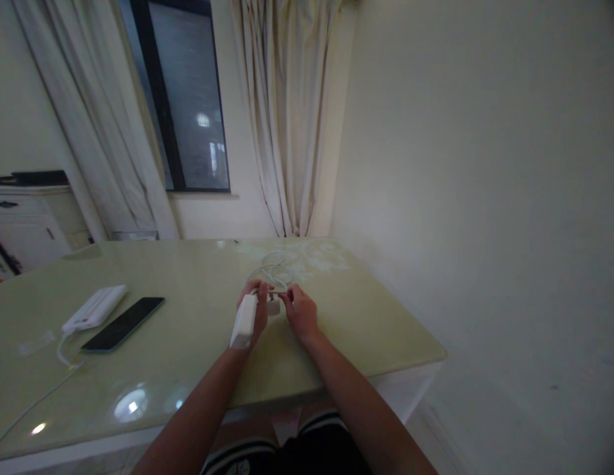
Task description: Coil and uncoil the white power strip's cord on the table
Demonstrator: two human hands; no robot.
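Note:
Over the table's near middle, my left hand (260, 310) is closed around a white oblong block (244, 322), which looks like a power strip or adapter. A smaller white piece, plug-like in shape (273, 305), sits between my two hands. My right hand (300, 311) pinches a thin, light cable (279, 292) stretched between the hands. Beyond them a loose loop of white cord (274, 267) lies on the tabletop. How the cord joins the block is hidden by my fingers.
On the glossy greenish table (188, 369), a black-screened phone (123, 324) and a white power bank (95, 309) lie to the left. A white charging cable (34, 406) trails to the left edge. The wall (475, 198) stands close on the right.

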